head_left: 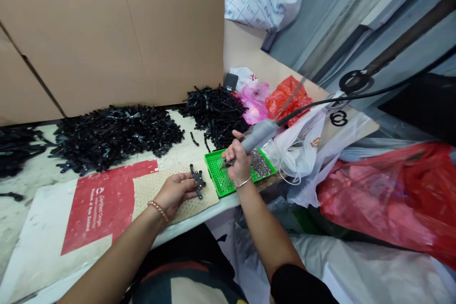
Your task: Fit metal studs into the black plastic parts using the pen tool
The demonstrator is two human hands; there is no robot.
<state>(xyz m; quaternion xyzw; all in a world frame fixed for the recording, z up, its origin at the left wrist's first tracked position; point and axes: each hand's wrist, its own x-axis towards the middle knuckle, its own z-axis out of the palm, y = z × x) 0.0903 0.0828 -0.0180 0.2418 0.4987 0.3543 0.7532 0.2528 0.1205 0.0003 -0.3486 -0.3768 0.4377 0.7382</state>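
Blk plastic part (197, 181) showing semi-gloss finish, same w/ heaped strips (116, 137). Grey tool grip (258, 135) looking matt, smooth, prob. plastic or rubber. Green plastic tray (213, 175) shining w/ small metal studs (260, 163) glinting. Cardboard sheet (107, 33) looking matt; thin plastic bags (392, 199) shining.

We count two hands (206, 171), one grey corded hand tool (257, 135), one black plastic piece (198, 181), one green tray (211, 162), three heaps of black plastic pieces (114, 137), one pink plastic bag (253, 102), two red plastic bags (392, 194), one cardboard sheet (107, 33), one bench (32, 175).
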